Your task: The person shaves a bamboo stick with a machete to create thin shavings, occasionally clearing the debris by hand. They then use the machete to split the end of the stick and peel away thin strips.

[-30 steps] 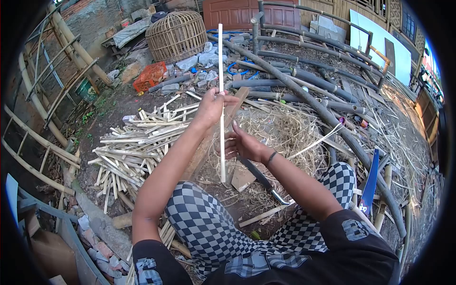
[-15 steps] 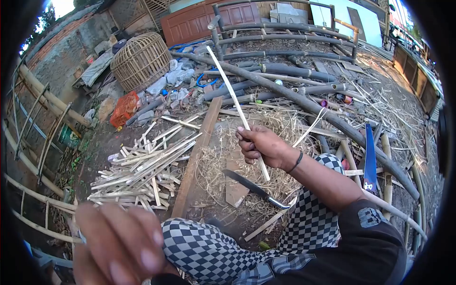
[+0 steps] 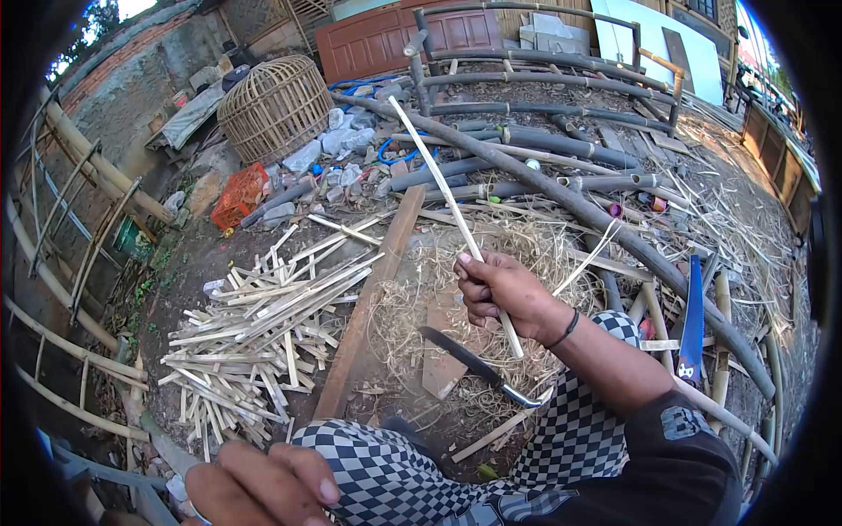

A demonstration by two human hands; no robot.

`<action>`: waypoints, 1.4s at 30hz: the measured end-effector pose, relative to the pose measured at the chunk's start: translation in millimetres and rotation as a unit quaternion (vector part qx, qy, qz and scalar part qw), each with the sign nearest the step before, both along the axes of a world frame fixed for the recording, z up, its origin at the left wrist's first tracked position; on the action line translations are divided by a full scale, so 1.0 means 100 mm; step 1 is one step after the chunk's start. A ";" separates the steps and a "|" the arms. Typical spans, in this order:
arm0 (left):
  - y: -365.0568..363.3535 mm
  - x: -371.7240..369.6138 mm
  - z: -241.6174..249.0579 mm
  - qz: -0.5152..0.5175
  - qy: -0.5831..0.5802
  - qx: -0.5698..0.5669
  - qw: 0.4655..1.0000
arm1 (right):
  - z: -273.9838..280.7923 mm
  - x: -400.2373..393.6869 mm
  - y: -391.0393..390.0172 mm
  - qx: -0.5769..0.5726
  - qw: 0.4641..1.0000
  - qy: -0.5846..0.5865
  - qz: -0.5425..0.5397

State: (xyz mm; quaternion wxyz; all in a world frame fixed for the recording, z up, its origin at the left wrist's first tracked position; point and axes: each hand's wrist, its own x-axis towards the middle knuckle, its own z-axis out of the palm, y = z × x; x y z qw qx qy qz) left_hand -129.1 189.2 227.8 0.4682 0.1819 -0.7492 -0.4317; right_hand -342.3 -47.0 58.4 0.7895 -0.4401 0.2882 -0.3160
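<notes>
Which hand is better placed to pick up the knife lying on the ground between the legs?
Probably the left hand. It looks empty, low beside the knee. The right hand is nearer to the knife, but its fingers are closed around the bamboo stick.

I see one head-worn fisheye view, looking forward and down, close over my lap and the littered ground [image 3: 263, 254].

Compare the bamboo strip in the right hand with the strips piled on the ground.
The bamboo strip is long, single and raised at a slant in the right hand; the piled strips are shorter, many, and lie criss-crossed on the dirt. Both are pale split bamboo.
</notes>
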 end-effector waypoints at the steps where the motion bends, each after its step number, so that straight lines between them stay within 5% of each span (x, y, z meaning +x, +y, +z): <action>1: -0.05 0.02 -0.03 0.002 -0.005 -0.032 0.999 | -0.01 0.00 -0.01 0.000 1.000 0.000 0.005; 7: -0.04 -0.02 -0.05 0.037 0.076 -0.037 0.996 | -0.02 0.00 -0.03 -0.007 1.000 -0.017 0.003; 13: 0.02 0.03 0.07 0.056 -0.002 0.042 0.998 | 0.00 0.02 -0.03 -0.012 1.000 -0.020 0.014; 22: 0.01 0.08 -0.06 0.106 0.021 -0.049 0.993 | -0.01 0.03 -0.03 -0.005 1.000 -0.023 0.012; 29: -0.09 0.08 -0.27 0.164 0.169 -0.170 0.957 | -0.02 0.03 -0.04 -0.003 1.000 -0.026 0.010; 32: -0.25 -0.15 -0.29 0.246 0.319 -0.229 0.886 | -0.02 0.04 -0.03 0.002 1.000 -0.024 0.009; 34: -0.29 -0.03 -0.25 0.210 0.229 -0.169 0.935 | -0.02 0.05 -0.03 0.003 1.000 -0.024 0.011; 38: -1.06 0.15 -0.52 0.280 0.168 -0.132 0.936 | -0.02 0.11 0.00 0.003 1.000 -0.026 0.014; 42: -1.85 -0.01 -1.02 0.352 -0.016 0.195 0.915 | 0.01 0.24 0.13 -0.003 0.998 -0.018 0.063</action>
